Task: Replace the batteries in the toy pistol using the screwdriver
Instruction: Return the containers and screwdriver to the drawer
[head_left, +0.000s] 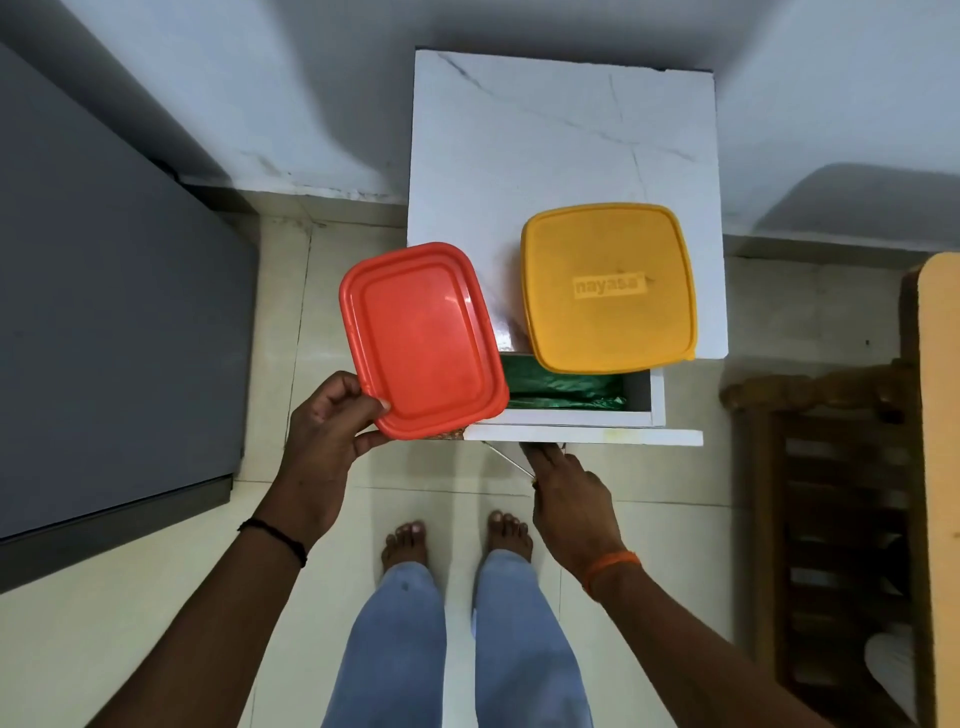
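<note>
Head view: two bare feet (457, 540) and blue trouser legs (457, 644) are seen at the bottom, on a pale tiled floor (156, 623). The left hand (324, 434) is curled round the near corner of an orange-lidded box (423, 340), thumb on top of the lid, and the box is held tilted above the floor, beside the cabinet. The right hand (569, 491) is stretched forward with fingers straight, the tips hidden under the front edge of a white drawer (582, 434); what they touch cannot be told. The drawer is pulled out, and a green bag (566, 389) is seen inside. On the white cabinet top (561, 145) a yellow-lidded box (609, 288) is placed at the near edge. The toy pistol and the screwdriver are not seen.
</note>
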